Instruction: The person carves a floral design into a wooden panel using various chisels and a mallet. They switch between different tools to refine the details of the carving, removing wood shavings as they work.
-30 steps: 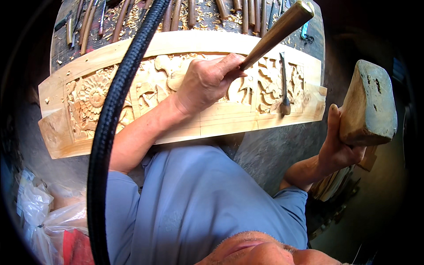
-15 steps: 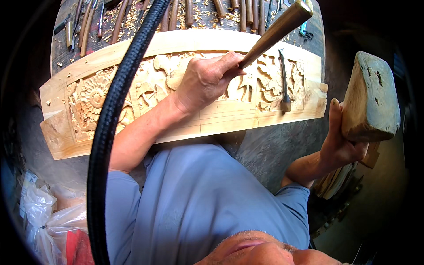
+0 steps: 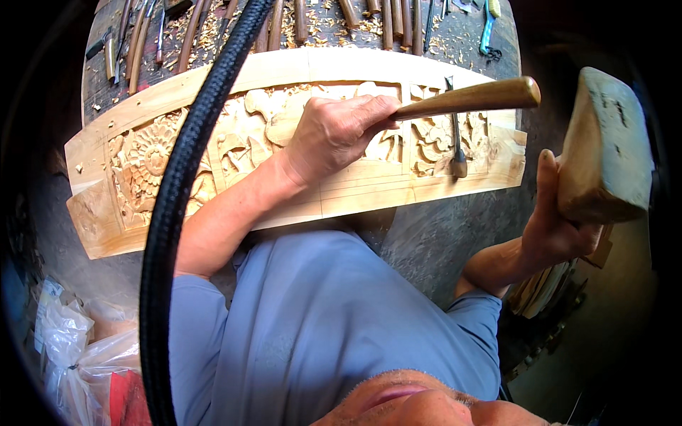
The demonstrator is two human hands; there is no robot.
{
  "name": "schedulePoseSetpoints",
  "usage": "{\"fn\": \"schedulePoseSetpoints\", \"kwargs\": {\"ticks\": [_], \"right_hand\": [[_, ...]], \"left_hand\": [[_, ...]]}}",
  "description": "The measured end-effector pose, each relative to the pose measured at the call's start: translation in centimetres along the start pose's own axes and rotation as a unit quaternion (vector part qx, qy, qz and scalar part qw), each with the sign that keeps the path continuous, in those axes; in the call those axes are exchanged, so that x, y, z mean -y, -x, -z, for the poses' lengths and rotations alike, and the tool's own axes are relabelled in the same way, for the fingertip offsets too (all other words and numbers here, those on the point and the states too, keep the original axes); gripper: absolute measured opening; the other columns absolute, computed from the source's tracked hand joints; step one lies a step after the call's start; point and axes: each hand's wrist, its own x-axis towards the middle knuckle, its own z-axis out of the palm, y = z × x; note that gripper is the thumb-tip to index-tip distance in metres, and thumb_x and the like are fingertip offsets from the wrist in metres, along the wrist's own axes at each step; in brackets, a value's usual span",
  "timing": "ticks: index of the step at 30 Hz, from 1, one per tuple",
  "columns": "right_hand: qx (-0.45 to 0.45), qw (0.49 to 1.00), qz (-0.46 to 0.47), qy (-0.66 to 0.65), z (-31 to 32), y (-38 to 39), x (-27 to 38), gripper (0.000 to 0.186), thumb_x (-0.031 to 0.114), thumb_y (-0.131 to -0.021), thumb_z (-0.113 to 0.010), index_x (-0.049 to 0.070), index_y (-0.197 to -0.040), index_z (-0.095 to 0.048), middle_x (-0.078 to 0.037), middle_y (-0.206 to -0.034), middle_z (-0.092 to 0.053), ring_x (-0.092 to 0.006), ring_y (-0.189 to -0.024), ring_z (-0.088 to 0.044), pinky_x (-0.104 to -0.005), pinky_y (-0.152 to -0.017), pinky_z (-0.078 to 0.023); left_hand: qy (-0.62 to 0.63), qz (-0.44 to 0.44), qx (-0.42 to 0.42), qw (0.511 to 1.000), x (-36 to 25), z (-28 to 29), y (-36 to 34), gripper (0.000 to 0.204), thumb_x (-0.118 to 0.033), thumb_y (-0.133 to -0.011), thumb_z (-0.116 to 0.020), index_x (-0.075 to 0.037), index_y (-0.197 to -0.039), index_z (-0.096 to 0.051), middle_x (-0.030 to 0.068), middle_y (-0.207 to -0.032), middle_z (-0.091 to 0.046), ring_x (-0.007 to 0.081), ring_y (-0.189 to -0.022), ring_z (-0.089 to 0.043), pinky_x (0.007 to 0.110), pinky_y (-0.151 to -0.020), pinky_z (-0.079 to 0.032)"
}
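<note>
L hand (image 3: 337,135) is over the mid part of the carved panel (image 3: 369,190), its grip closed round the lower end of a wooden-handled tool (image 3: 476,98); the handle juts out to the R, crossing above a 2nd tool (image 3: 457,142) that lies on the carving. The fist hides the working end, so can't tell what it touches. R hand (image 3: 558,238) is off the panel's R end, grip wrapped round the underside of a chunky wooden mallet (image 3: 604,149), thumb up along its side; mallet's well apart from handle & panel. Panel, pale wood w/ 1 big round flower at L, lies on the dark desk (image 3: 99,85). Beyond it: row of tools (image 3: 387,25), scattered shavings (image 3: 362,35), & a turquoise brush (image 3: 489,35) nr the far R corner.
</note>
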Motion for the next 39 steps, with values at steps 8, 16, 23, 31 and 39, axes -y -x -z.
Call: {"fn": "schedulePoseSetpoints", "kwargs": {"ticks": [8, 16, 23, 31, 39], "right_hand": [[0.048, 0.989, 0.085, 0.108, -0.1, -3.1, 1.1, 0.043, 0.013, -0.080, -0.099, -0.006, -0.113, -0.079, -0.015, -0.110, -0.083, -0.0171, -0.094, -0.080, -0.0304, -0.084, -0.064], [0.024, 0.994, 0.089, 0.063, -0.4, -2.6, 1.7, 0.049, 0.007, -0.082, -0.093, 0.002, -0.128, -0.077, -0.016, -0.116, -0.082, -0.0228, -0.098, -0.081, -0.0340, -0.088, -0.064], [0.003, 0.997, 0.083, -0.004, 0.2, -2.5, 0.0, 0.049, 0.021, -0.083, -0.099, -0.005, -0.118, -0.077, -0.014, -0.106, -0.083, -0.0198, -0.094, -0.081, -0.0335, -0.083, -0.065], [0.073, 0.989, -0.038, -0.121, -3.3, -2.4, -0.4, 0.042, 0.010, -0.084, -0.097, 0.000, -0.120, -0.078, -0.007, -0.106, -0.081, -0.0134, -0.095, -0.075, -0.0292, -0.090, -0.059], [0.123, 0.971, -0.031, -0.202, -6.2, -3.6, 0.1, 0.047, 0.010, -0.084, -0.096, 0.004, -0.127, -0.077, -0.004, -0.104, -0.081, -0.0114, -0.092, -0.075, -0.0284, -0.083, -0.061]], "left_hand": [[-0.006, -0.015, 0.012, 1.000, 0.0, 0.1, 0.1, 0.020, 0.000, -0.098, -0.073, -0.003, -0.117, -0.073, 0.0104, -0.093, -0.080, 0.0246, -0.077, -0.079, 0.034, -0.062, -0.062], [-0.037, -0.053, -0.015, 0.998, 0.1, -0.1, 0.1, 0.020, -0.007, -0.094, -0.077, -0.006, -0.114, -0.076, 0.0077, -0.086, -0.077, 0.0256, -0.067, -0.073, 0.036, -0.055, -0.058], [0.026, 0.032, -0.053, 0.998, -0.6, 0.1, -0.2, 0.013, -0.006, -0.095, -0.078, -0.002, -0.107, -0.077, 0.0118, -0.088, -0.079, 0.0248, -0.073, -0.078, 0.036, -0.060, -0.060], [0.279, 0.272, -0.105, 0.915, 0.2, 1.6, -1.8, 0.033, -0.006, -0.106, -0.071, 0.004, -0.136, -0.061, 0.0146, -0.101, -0.081, 0.0186, -0.095, -0.080, 0.031, -0.087, -0.067], [0.139, 0.304, -0.049, 0.941, 0.7, 1.7, -1.7, 0.035, -0.009, -0.104, -0.073, 0.005, -0.135, -0.061, 0.0159, -0.103, -0.082, 0.0143, -0.092, -0.079, 0.027, -0.076, -0.065]]}}
